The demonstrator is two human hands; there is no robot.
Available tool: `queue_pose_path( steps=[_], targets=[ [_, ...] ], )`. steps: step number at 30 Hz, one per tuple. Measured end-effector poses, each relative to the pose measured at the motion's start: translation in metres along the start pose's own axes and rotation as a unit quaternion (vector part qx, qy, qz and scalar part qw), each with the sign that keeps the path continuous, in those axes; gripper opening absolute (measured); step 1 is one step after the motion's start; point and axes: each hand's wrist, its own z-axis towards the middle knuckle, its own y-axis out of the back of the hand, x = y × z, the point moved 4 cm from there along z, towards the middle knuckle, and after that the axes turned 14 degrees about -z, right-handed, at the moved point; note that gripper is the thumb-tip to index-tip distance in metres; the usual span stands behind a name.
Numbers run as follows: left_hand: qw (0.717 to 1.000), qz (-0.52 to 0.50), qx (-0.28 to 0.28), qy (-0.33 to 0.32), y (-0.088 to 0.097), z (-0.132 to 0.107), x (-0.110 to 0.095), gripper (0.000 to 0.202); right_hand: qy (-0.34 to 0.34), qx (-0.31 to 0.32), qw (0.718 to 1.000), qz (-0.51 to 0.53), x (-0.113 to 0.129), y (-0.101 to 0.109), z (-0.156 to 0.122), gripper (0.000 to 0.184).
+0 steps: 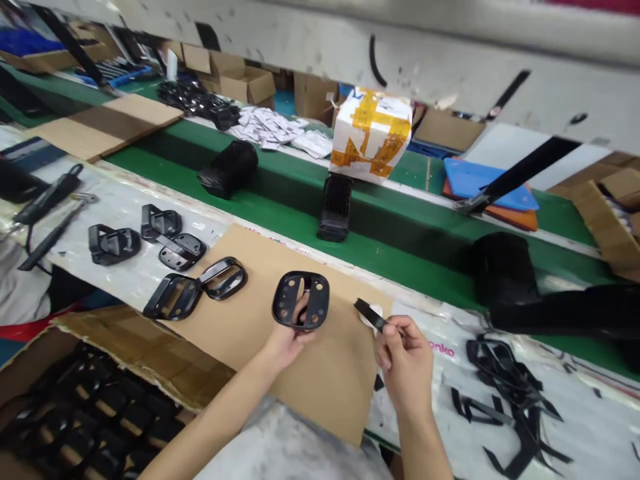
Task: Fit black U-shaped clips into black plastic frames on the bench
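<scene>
Fingers (303,335) of left hand (285,343) clasping black perforated frame (301,300), right hand (406,363) pinching black strip (371,313), pink "onko" print (442,350) nearby

A black oval plastic plate with round holes (301,300) is held upright by the left hand (286,340) | a thin black strip, possibly rubber (371,315), is pinched by the right hand (406,363) | both are raised over a flat brown cardboard sheet (260,313) | similar black frames (175,293) lie to the left.
</scene>
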Motion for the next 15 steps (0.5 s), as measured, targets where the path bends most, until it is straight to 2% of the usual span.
queue_pose_path(
  steps=[2,3,5,8,12,15],
  targets=[
    [1.0,0.022,-0.005,-0.02,0.0,0.002,0.009,0.044,0.066,-0.051,0.993,-0.078,0.012,0.001,-0.017,0.025],
    [0.999,0.034,0.001,-0.029,0.0,0.001,0.012,0.045,0.109,-0.055,0.984,-0.129,0.019,-0.001,-0.024,0.018],
    [0.997,0.053,0.01,-0.046,0.001,0.0,0.019,0.044,0.199,-0.007,0.954,-0.226,0.03,-0.01,-0.034,0.005],
    [0.993,0.083,-0.018,-0.083,0.009,-0.002,0.024,0.043,0.3,0.097,0.893,-0.321,0.033,-0.029,-0.044,0.025],
    [0.978,0.149,-0.07,-0.128,0.023,-0.005,0.023,0.042,0.349,0.155,0.824,-0.419,0.024,-0.043,-0.051,0.028],
    [0.972,0.175,-0.089,-0.132,0.026,-0.006,0.021,0.038,0.348,0.184,0.795,-0.462,0.018,-0.045,-0.053,0.03]
  ],
)
